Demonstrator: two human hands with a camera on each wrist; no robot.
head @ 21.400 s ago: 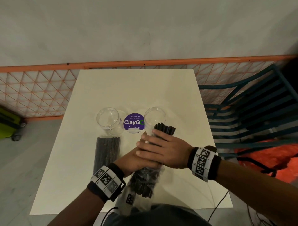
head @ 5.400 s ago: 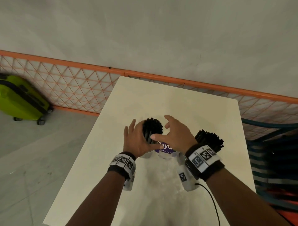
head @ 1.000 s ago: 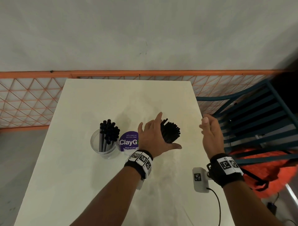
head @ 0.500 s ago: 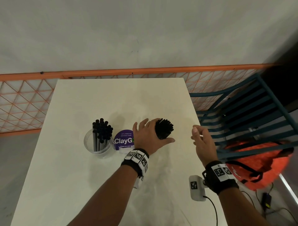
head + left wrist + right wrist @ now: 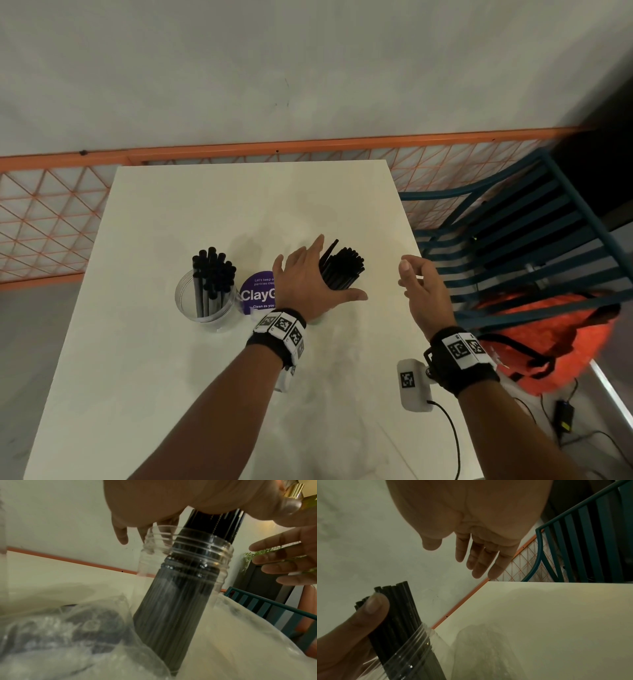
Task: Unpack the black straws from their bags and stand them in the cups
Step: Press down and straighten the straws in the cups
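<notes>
Two clear plastic cups stand on the white table (image 5: 171,377). The left cup (image 5: 205,301) holds a bunch of black straws (image 5: 214,272) and nothing touches it. The right cup (image 5: 188,563) holds a tight, tilted bundle of black straws (image 5: 344,270). My left hand (image 5: 308,277) lies against that bundle's left side with straight fingers. Its thumb (image 5: 373,605) rests on the straws' near side. This hand hides most of the right cup in the head view. My right hand (image 5: 419,284) hovers to the right of the bundle, fingers loose, holding nothing.
A purple round ClayGo sticker (image 5: 257,294) lies between the cups. A blue slatted chair (image 5: 513,240) and an orange bag (image 5: 548,342) stand close to the table's right edge. An orange mesh fence (image 5: 51,212) runs behind the table. A black cable (image 5: 450,431) hangs from my right wrist.
The left hand's fingers have straightened along the right bundle, and one straw now sticks out at its top. The right hand stays apart on the right. Earlier both hands were at the left cup.
</notes>
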